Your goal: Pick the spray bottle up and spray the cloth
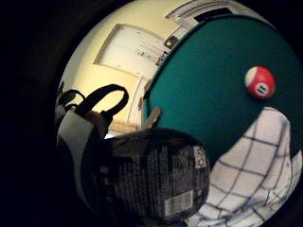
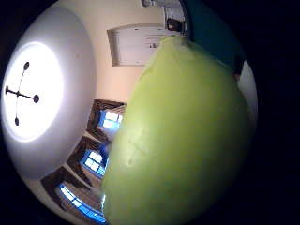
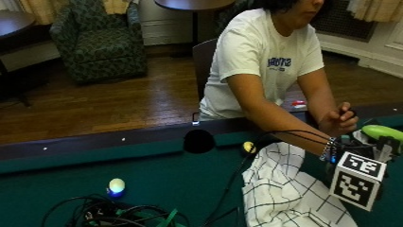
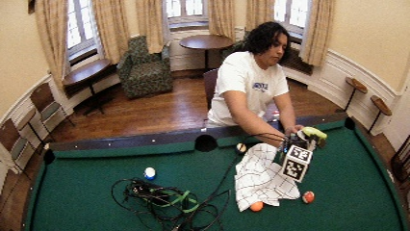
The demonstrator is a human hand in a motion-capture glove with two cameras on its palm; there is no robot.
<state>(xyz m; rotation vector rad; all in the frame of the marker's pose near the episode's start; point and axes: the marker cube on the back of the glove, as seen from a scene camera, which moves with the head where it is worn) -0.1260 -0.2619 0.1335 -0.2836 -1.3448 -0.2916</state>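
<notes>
So the person is sitting at the far rail of a pool table (image 4: 359, 192), and the gloved right hand (image 3: 353, 151) is up off the felt near the right end, grasping the spray bottle (image 3: 383, 132). From where I'm standing the marker block covers most of that hand, but the palm cameras show the dark labelled body (image 1: 156, 179) right against the palm and the lime-green top (image 2: 183, 140) filling the thumb side, so I'd say the fingers are wrapped around it. The bare hand (image 3: 340, 120) is clenched just behind it, at the rail.

The checked white cloth (image 3: 283, 189) lies crumpled on the felt, just left of and below the bottle. A red-striped ball (image 1: 260, 82) sits on the green past the cloth, with a small yellow ball (image 3: 249, 147) by the far rail.

Handling guess: stiff plastic bottle, fairly light, with a glossy label that might be slick. Best held around the neck so a finger reaches the trigger. The cloth is soft and won't move under the spray.
</notes>
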